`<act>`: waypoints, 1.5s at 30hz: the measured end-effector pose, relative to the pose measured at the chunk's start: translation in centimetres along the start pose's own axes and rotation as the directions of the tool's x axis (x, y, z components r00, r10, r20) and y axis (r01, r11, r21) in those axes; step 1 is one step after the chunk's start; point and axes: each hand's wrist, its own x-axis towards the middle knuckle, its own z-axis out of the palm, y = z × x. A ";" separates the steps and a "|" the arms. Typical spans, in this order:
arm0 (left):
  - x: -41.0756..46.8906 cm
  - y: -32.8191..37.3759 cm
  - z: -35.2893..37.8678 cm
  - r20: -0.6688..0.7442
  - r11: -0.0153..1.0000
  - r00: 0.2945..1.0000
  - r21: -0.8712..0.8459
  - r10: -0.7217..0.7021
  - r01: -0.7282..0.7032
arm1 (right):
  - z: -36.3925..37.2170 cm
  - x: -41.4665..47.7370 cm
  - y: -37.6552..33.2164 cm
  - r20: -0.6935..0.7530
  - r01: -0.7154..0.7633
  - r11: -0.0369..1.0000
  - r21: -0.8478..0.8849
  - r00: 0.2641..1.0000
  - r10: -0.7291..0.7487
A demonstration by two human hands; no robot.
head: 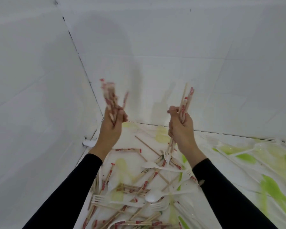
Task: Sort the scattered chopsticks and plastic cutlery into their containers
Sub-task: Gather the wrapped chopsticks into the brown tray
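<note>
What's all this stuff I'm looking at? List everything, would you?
loose chopsticks: many, tan with red wrappers, scattered low centre
left bundle: one chopstick bunch, blurred, raised at left
right bundle: one chopstick bunch, raised at right
forks: several, white, among loose chopsticks
spoons: at least two, white, same heap
cloth: one, white with green leaves, underneath
walls: two, white tiles, behind
sleeves: two, black
left hand, right hand: each grips its bundle

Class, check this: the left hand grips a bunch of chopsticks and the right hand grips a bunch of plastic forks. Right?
Wrong in one respect: the head view shows the right hand gripping wrapped chopsticks, not forks. The left hand does grip a bunch of chopsticks.
</note>
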 end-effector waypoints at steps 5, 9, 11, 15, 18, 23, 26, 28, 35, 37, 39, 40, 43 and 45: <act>-1.9 1.7 -2.6 -0.305 0.959 0.925 -0.235 -0.226 0.157 | 4.2 -0.7 3.5 0.063 0.027 0.960 -0.277 0.998 -0.009; -4.3 0.2 -4.8 -0.252 0.975 0.948 0.055 -0.195 0.215 | 5.7 -0.4 5.4 0.222 0.230 0.755 -0.614 0.968 -0.114; -5.0 -1.3 -5.5 -0.095 0.955 0.975 0.201 -0.202 0.218 | 6.4 -0.2 5.1 0.226 0.275 0.723 -0.633 0.960 -0.167; -5.7 -3.5 -5.1 0.085 0.890 0.964 0.411 -0.251 0.195 | 5.2 0.8 5.8 0.153 0.116 0.298 -0.947 0.983 0.101; -5.9 -4.5 -4.0 0.044 0.901 0.966 0.375 -0.254 0.219 | 2.8 0.9 8.0 0.056 -0.011 0.235 -0.972 0.960 0.273; -5.7 -5.7 -2.5 0.254 0.827 0.919 0.549 -0.301 0.119 | 0.9 -0.4 8.4 0.131 0.105 0.151 -0.983 0.976 0.176; -5.2 -6.7 -2.0 0.354 0.783 0.878 0.621 -0.322 0.036 | -1.2 0.3 6.7 -0.041 -0.073 0.554 -0.829 0.997 0.070; -5.0 -7.0 -1.9 0.398 0.748 0.856 0.663 -0.330 -0.020 | -2.7 0.6 3.9 -0.240 -0.214 0.856 -0.471 0.965 0.110; -4.4 -2.3 0.0 0.353 0.825 0.932 0.549 -0.082 -0.135 | -7.4 -3.0 -4.1 -0.348 0.064 0.998 0.026 0.936 -0.050; -4.5 0.3 0.9 0.315 0.897 0.946 0.436 -0.080 -0.069 | -8.2 -3.7 -3.5 -0.274 -0.028 0.987 -0.161 0.962 -0.017; -4.7 2.4 1.7 0.262 0.920 0.964 0.387 -0.048 -0.059 | -8.7 -4.2 -1.5 -0.162 -0.155 0.871 -0.466 0.983 0.088; -4.9 2.7 2.0 0.246 0.919 0.968 0.391 -0.048 -0.054 | -8.8 -4.6 -0.1 -0.105 -0.181 0.762 -0.622 0.983 0.148; -6.0 3.0 3.6 0.275 0.920 0.945 0.388 -0.176 0.059 | -8.5 -5.9 3.8 -0.077 -0.197 0.455 -0.869 0.960 0.269; -7.0 2.5 5.0 0.345 0.894 0.905 0.441 -0.249 0.077 | -8.0 -6.2 5.7 -0.136 -0.242 0.364 -0.899 0.946 0.294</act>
